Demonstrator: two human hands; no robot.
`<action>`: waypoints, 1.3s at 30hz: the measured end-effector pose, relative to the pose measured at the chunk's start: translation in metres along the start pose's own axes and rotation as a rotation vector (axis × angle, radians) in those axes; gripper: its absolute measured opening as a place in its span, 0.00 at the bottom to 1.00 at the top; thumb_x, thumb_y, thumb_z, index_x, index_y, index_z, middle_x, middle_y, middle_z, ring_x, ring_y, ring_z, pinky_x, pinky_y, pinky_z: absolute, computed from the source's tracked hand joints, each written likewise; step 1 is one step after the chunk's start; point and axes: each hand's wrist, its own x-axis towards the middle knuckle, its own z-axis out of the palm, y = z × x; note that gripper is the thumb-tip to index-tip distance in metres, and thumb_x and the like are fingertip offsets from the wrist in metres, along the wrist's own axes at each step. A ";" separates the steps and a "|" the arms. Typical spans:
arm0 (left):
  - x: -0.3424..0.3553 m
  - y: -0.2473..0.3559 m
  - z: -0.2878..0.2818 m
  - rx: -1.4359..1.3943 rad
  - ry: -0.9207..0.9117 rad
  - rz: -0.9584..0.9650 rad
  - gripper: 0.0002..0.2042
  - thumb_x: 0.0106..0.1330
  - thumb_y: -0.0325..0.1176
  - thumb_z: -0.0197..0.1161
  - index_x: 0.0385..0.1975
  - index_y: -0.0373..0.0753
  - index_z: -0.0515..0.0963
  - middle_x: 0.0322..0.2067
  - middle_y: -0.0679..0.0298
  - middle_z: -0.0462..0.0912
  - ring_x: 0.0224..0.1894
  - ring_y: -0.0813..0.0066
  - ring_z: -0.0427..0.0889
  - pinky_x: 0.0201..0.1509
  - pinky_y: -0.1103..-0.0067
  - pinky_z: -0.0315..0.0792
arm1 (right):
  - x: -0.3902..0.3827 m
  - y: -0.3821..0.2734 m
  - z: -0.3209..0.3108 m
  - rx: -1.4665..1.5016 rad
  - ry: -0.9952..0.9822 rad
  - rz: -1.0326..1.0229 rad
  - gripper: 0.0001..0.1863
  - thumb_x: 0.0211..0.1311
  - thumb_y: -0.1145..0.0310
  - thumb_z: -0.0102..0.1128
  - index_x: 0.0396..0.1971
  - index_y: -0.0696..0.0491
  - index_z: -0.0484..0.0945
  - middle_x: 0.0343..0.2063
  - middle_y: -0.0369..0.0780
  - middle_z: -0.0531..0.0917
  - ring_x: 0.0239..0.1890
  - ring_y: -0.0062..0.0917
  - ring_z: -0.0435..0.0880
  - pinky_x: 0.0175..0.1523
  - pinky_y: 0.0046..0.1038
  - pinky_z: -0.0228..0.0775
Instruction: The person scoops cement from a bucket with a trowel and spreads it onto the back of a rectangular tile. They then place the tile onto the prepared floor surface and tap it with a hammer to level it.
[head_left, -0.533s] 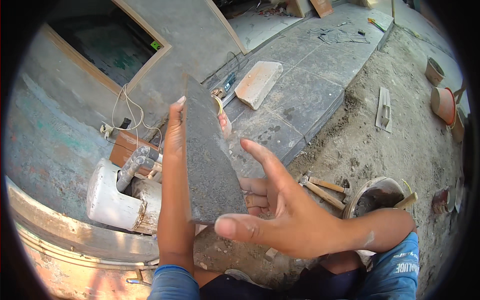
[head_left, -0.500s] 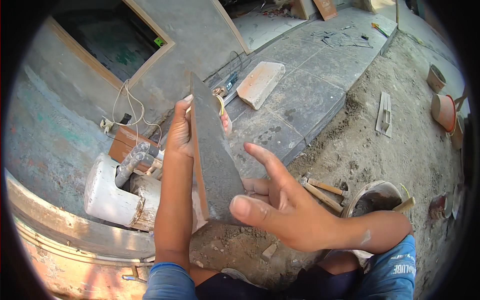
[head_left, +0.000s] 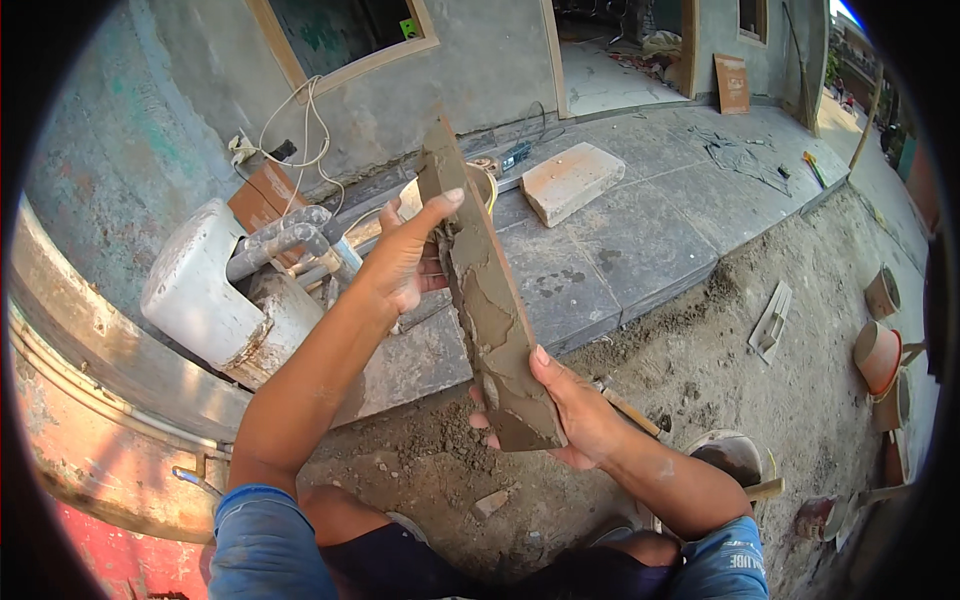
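A long, narrow piece of tile [head_left: 490,300] is held up in front of me, tilted, with wet grey mortar spread unevenly over the face toward me. Its thin reddish-brown edge shows along the right side. My left hand [head_left: 405,255] grips the upper left part, thumb on the mortared face and fingers partly hidden. Near the bottom end, my right hand [head_left: 578,408] is closed round the right edge, its thumb in front and its fingertips showing past the left edge. Behind the tile's upper end stands a pale bucket [head_left: 483,190], partly covered.
A concrete block [head_left: 572,183] and a power tool [head_left: 515,156] lie on the grey tiled ledge [head_left: 660,215]. White pipework [head_left: 205,290] stands at left. On the dirt at right are a notched float [head_left: 772,322], a hammer [head_left: 632,412], a mortar bucket [head_left: 728,455] and several other buckets.
The tile has turned so its mortar-covered face shows instead of a smoother grey one. My right hand, spread before, now grips its lower end. The view has shifted, showing more of the doorway.
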 end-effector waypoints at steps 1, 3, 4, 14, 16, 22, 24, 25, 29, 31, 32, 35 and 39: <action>0.000 0.003 -0.024 -0.174 -0.119 -0.025 0.56 0.53 0.58 0.67 0.71 0.46 0.31 0.61 0.43 0.62 0.55 0.50 0.73 0.54 0.55 0.69 | -0.002 -0.003 0.000 0.060 -0.075 -0.003 0.43 0.65 0.31 0.36 0.68 0.50 0.54 0.55 0.51 0.72 0.49 0.39 0.79 0.47 0.40 0.75; 0.000 -0.002 -0.053 -0.365 -0.230 -0.047 0.54 0.55 0.65 0.62 0.71 0.45 0.36 0.59 0.42 0.66 0.54 0.51 0.75 0.54 0.57 0.70 | -0.007 -0.009 -0.006 0.228 -0.199 0.025 0.45 0.63 0.29 0.36 0.70 0.48 0.52 0.57 0.56 0.69 0.47 0.44 0.78 0.45 0.45 0.73; -0.003 -0.008 -0.064 -0.438 -0.347 0.071 0.47 0.57 0.68 0.56 0.68 0.43 0.47 0.54 0.43 0.71 0.52 0.54 0.77 0.55 0.60 0.71 | -0.009 -0.011 -0.010 0.412 -0.321 0.043 0.47 0.61 0.27 0.35 0.71 0.46 0.50 0.58 0.61 0.67 0.46 0.50 0.78 0.44 0.50 0.72; 0.002 -0.157 -0.110 -0.847 -0.707 0.255 0.57 0.41 0.51 0.79 0.71 0.52 0.48 0.68 0.60 0.59 0.69 0.60 0.60 0.68 0.58 0.60 | -0.025 0.063 -0.030 0.934 -0.449 0.385 0.47 0.59 0.29 0.42 0.70 0.46 0.50 0.54 0.69 0.64 0.41 0.57 0.74 0.40 0.54 0.72; -0.007 -0.190 -0.120 -0.891 -0.667 0.424 0.58 0.44 0.49 0.78 0.73 0.49 0.43 0.67 0.54 0.61 0.67 0.59 0.64 0.69 0.58 0.60 | -0.022 0.074 -0.035 0.928 -0.420 0.475 0.47 0.60 0.29 0.42 0.70 0.46 0.50 0.54 0.69 0.65 0.40 0.56 0.75 0.40 0.52 0.72; -0.064 -0.299 -0.203 -1.142 -0.468 0.200 0.46 0.54 0.50 0.71 0.69 0.40 0.52 0.61 0.48 0.65 0.63 0.50 0.66 0.65 0.54 0.64 | 0.005 0.110 -0.046 0.959 -0.364 0.843 0.48 0.62 0.29 0.36 0.69 0.53 0.51 0.58 0.71 0.60 0.45 0.65 0.76 0.41 0.56 0.75; -0.085 -0.325 -0.219 -1.187 -0.269 0.067 0.46 0.53 0.51 0.73 0.68 0.40 0.55 0.61 0.51 0.64 0.63 0.50 0.66 0.65 0.53 0.65 | 0.027 0.129 -0.045 1.030 -0.358 0.909 0.48 0.62 0.28 0.34 0.70 0.52 0.50 0.59 0.71 0.59 0.47 0.67 0.74 0.42 0.58 0.75; -0.091 -0.331 -0.222 -1.107 -0.320 0.378 0.46 0.51 0.51 0.74 0.67 0.41 0.57 0.63 0.54 0.62 0.64 0.51 0.63 0.66 0.53 0.64 | 0.041 0.138 -0.043 1.071 -0.376 0.972 0.49 0.61 0.27 0.32 0.70 0.52 0.49 0.60 0.70 0.58 0.49 0.69 0.73 0.43 0.59 0.75; -0.123 -0.366 -0.253 -0.971 -0.145 0.454 0.48 0.45 0.47 0.77 0.66 0.43 0.58 0.66 0.63 0.56 0.67 0.55 0.57 0.68 0.52 0.61 | 0.083 0.181 -0.051 1.064 -0.231 0.906 0.55 0.53 0.20 0.35 0.72 0.45 0.46 0.63 0.67 0.56 0.47 0.76 0.71 0.37 0.68 0.73; -0.132 -0.383 -0.264 -0.982 -0.069 0.417 0.47 0.45 0.46 0.77 0.66 0.43 0.58 0.65 0.62 0.57 0.68 0.55 0.56 0.69 0.52 0.61 | 0.101 0.205 -0.059 1.089 -0.223 0.815 0.56 0.51 0.19 0.35 0.72 0.45 0.46 0.63 0.66 0.57 0.46 0.76 0.71 0.36 0.66 0.75; -0.133 -0.390 -0.267 -0.979 0.002 0.398 0.47 0.45 0.44 0.76 0.67 0.42 0.58 0.65 0.60 0.58 0.68 0.55 0.56 0.69 0.51 0.61 | 0.108 0.214 -0.066 1.097 -0.233 0.720 0.57 0.50 0.18 0.34 0.72 0.44 0.45 0.63 0.65 0.59 0.45 0.76 0.72 0.36 0.64 0.76; -0.138 -0.413 -0.280 -1.034 0.106 0.321 0.47 0.44 0.40 0.77 0.67 0.42 0.57 0.66 0.56 0.58 0.70 0.56 0.54 0.70 0.54 0.60 | 0.129 0.241 -0.080 0.921 -0.166 0.594 0.58 0.49 0.18 0.35 0.67 0.54 0.56 0.58 0.59 0.70 0.42 0.60 0.81 0.32 0.46 0.84; -0.135 -0.457 -0.303 -1.092 0.107 0.197 0.44 0.48 0.37 0.74 0.66 0.38 0.58 0.68 0.57 0.56 0.72 0.57 0.51 0.72 0.58 0.59 | 0.134 0.276 -0.086 0.674 0.390 0.393 0.54 0.55 0.23 0.36 0.67 0.56 0.55 0.55 0.54 0.73 0.39 0.48 0.84 0.34 0.32 0.84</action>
